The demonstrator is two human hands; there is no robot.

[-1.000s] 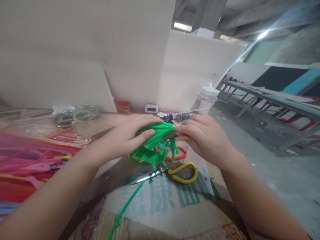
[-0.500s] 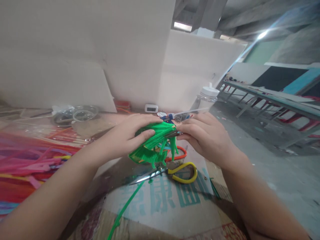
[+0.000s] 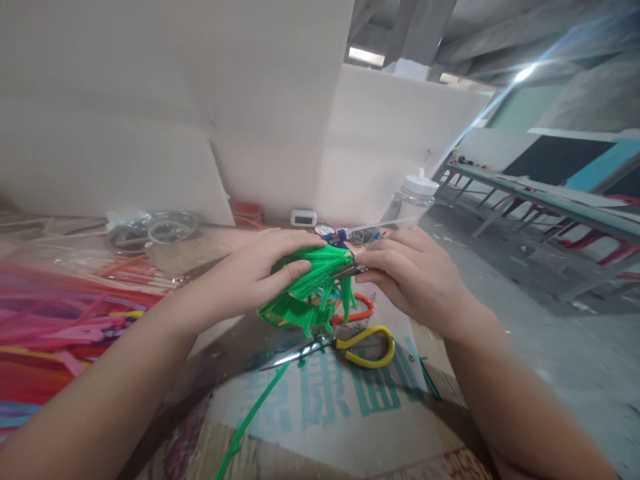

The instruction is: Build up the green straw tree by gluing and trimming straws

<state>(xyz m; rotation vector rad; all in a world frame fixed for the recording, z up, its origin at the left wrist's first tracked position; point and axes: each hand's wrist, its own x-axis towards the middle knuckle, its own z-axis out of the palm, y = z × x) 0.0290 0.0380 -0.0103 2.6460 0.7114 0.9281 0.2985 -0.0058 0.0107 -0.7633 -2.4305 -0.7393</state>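
My left hand (image 3: 270, 270) is closed round a green pipe-cleaner bundle (image 3: 317, 267), its thumb pressed along the near side. Short green ends hang below the bundle, and a pale tip shows at its right end. At that end my right hand (image 3: 405, 267) is closed in a pinch on a small pointed metal tool (image 3: 345, 270), mostly hidden by the fingers. Just below lie yellow-handled scissors (image 3: 367, 347) with dark blades pointing left. An orange-red handle loop (image 3: 367, 307) shows behind them. A loose green pipe cleaner (image 3: 250, 417) runs towards the table's front edge.
Many coloured pipe cleaners (image 3: 65, 327) are spread at the left. Wire coils (image 3: 173, 227) rest behind them. A small white digital device (image 3: 303, 218) and a lidded clear bottle (image 3: 417, 193) stand near the white boards. Past the table's right side is grey floor (image 3: 550, 353).
My right hand and the metal tool have shifted slightly to the right. My left hand keeps the same hold on the green bundle.
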